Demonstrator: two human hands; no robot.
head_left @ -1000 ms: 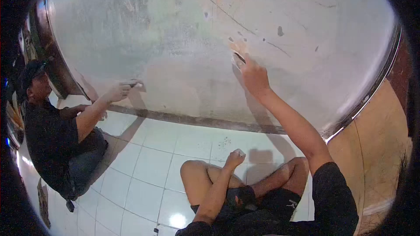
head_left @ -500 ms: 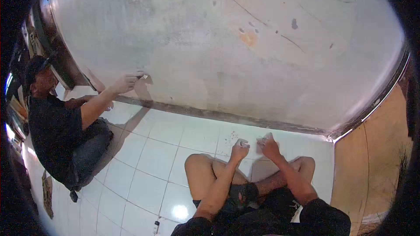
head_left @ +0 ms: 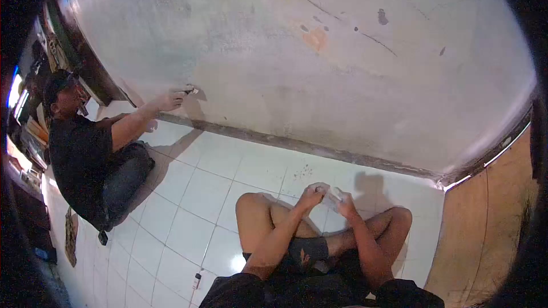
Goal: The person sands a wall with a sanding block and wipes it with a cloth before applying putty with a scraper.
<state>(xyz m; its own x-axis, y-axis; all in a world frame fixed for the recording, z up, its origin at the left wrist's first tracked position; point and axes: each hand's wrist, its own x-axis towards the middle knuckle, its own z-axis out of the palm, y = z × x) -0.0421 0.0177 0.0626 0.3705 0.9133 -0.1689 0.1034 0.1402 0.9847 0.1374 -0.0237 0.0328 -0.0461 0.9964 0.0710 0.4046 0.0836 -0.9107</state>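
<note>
Above my crossed legs, my left hand [head_left: 312,195] and my right hand [head_left: 346,205] are close together. Between them is a pale, flat piece [head_left: 331,198], too small to identify, with the fingers of both hands closed on it. Small crumbs [head_left: 304,171] lie on the white tiles just beyond my left hand. The patchy pale wall [head_left: 342,102] rises in front of me, with dark spots, thin cracks and an orange patch.
At the left a person [head_left: 80,154] in dark clothes sits on the floor, one hand holding a small tool against the wall. A small bottle [head_left: 197,280] is on the tiles [head_left: 185,239]. A brown board [head_left: 468,217] stands at the right.
My hands have come together and moved back toward my legs, with the pale piece now visible between them. The view has shifted slightly. The other person's hand remains at the wall.
</note>
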